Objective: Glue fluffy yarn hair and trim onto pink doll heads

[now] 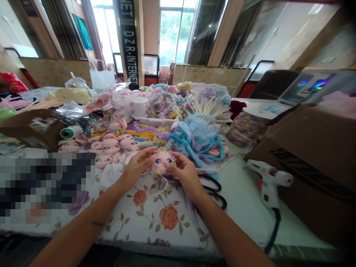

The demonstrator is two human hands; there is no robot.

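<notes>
Between both hands sits a small pink doll head point(163, 161) with blue eyes and pale curly hair, its face turned toward me. My left hand point(138, 165) grips its left side with curled fingers. My right hand point(184, 171) pinches its right side. The hands hover just above the floral tablecloth point(155, 215), in front of a heap of blue and purple yarn hair point(194, 139).
Several bare pink doll heads point(108, 146) lie to the left. Black scissors point(214, 187) rest right of my hands. A white glue gun point(268, 181) stands at right beside a cardboard box point(314, 155). Trays of trimmings point(178, 107) crowd the back.
</notes>
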